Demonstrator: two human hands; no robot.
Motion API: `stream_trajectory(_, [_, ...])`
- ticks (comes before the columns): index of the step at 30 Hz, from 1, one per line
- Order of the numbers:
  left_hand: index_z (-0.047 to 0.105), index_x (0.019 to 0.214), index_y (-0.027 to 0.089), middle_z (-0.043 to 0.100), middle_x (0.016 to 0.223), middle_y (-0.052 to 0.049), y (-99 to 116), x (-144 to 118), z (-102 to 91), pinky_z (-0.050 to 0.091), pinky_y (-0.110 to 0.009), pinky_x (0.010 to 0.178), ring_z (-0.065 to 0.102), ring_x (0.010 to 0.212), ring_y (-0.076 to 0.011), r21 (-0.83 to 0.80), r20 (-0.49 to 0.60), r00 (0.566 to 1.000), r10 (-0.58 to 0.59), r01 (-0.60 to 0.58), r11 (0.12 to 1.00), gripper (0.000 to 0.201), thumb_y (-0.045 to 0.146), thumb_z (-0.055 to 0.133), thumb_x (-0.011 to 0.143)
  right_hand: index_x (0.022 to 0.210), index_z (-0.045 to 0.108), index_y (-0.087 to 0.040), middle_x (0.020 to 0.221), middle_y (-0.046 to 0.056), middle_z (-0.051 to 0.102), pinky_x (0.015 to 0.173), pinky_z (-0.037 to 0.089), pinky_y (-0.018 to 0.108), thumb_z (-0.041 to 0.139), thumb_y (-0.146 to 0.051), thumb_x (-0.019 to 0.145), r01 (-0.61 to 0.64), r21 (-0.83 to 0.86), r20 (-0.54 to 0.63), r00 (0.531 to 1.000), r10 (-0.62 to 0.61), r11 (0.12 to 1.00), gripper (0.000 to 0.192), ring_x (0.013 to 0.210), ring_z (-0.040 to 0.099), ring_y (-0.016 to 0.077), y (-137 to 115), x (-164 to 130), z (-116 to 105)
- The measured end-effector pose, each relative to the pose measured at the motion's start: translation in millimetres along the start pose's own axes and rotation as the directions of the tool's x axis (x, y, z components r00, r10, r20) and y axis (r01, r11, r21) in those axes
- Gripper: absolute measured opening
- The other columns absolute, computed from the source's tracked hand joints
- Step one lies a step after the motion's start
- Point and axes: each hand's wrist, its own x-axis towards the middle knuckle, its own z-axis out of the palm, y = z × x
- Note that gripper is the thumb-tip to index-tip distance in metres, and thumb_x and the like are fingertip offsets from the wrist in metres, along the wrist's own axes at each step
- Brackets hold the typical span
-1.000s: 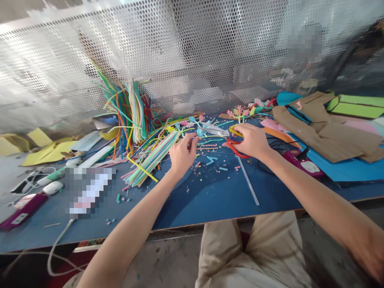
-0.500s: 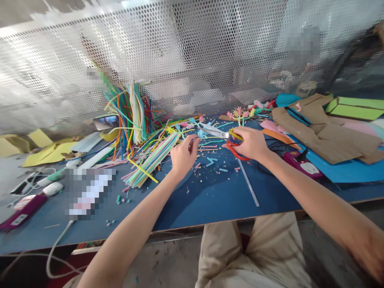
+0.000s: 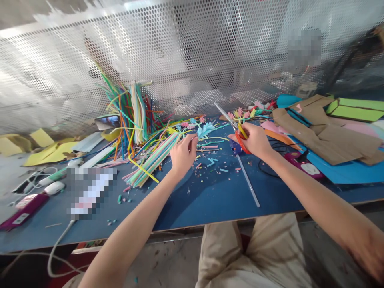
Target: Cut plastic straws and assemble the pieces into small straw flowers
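My left hand [image 3: 183,154] is closed in a pinch, with a light-blue pipe-cleaner flower [image 3: 205,130] at its fingertips; the exact grip point is hidden. My right hand [image 3: 255,140] holds scissors [image 3: 237,127] by their red and yellow handles. Their blades are together and point up and away to the left, apart from the flower. Below the right hand lies a dark blue glue gun [image 3: 235,147], partly covered, with a clear glue stick [image 3: 248,182] reaching toward the table edge. Beside my left hand is a bundle of pastel pipe cleaners [image 3: 153,162].
Upright pipe cleaners [image 3: 136,116] stand against the perforated metal screen [image 3: 192,52]. Finished-looking flowers [image 3: 243,114] lie at the back. Small offcuts [image 3: 210,162] litter the blue table [image 3: 195,204]. Brown paper [image 3: 327,124] and a purple power strip [image 3: 303,164] are rightward; a phone [image 3: 93,192] lies left.
The scissors have swung away from the blue flower, their blades now pointing further up. More of the flower and the glue gun shows. My left hand has barely moved.
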Motion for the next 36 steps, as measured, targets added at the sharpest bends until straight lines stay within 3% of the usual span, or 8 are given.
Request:
stream_trajectory(5, [0.070,0.110,0.023,0.070,0.078,-0.002,-1.2,0.9,-1.3,0.037,-0.023,0.062,0.059,0.065,-0.0123,-0.025,-0.028,0.998,-0.051,0.050,0.998,0.030,0.038,0.046,0.102,0.089,0.048,-0.023,0.088,0.005,0.063,0.059,0.034,0.029,0.066,-0.062,0.081,0.068,-0.040,0.048,0.997,-0.066,0.997,0.043,0.074,0.058,0.0208,-2.8,-2.1,-0.8])
stream_trajectory(12, [0.070,0.108,0.021,0.069,0.077,-0.002,-0.1,0.2,-2.1,0.037,-0.024,0.063,0.056,0.063,-0.0119,-0.045,-0.044,0.999,-0.020,0.018,0.999,0.030,0.038,0.045,0.102,0.085,0.048,-0.023,0.090,0.006,0.065,0.063,0.034,0.030,0.066,-0.062,0.080,0.130,-0.059,0.096,0.988,-0.125,0.990,0.044,0.086,0.061,0.0242,-9.0,-2.5,-0.9])
stream_trajectory(18, [0.069,0.109,0.022,0.065,0.069,0.000,-1.3,-2.2,-1.3,0.036,-0.023,0.062,0.054,0.058,-0.0119,-0.040,-0.008,1.000,0.018,-0.018,0.999,0.032,0.039,0.042,0.102,0.080,0.048,-0.023,0.085,0.005,0.065,0.062,0.033,0.030,0.069,-0.061,0.079,0.129,-0.057,0.090,0.988,-0.123,0.990,0.043,0.080,0.061,0.0223,-8.6,-2.1,-2.3])
stream_trajectory(36, [0.071,0.108,0.022,0.069,0.074,-0.002,-1.6,-2.9,-0.4,0.037,-0.024,0.062,0.056,0.059,-0.0120,-0.006,-0.032,0.998,0.046,-0.046,0.999,0.032,0.039,0.045,0.102,0.077,0.054,-0.023,0.082,0.003,0.067,0.061,0.034,0.029,0.070,-0.062,0.077,0.111,-0.053,0.072,0.992,-0.107,0.992,0.042,0.077,0.062,0.0206,-6.8,-3.1,-1.1])
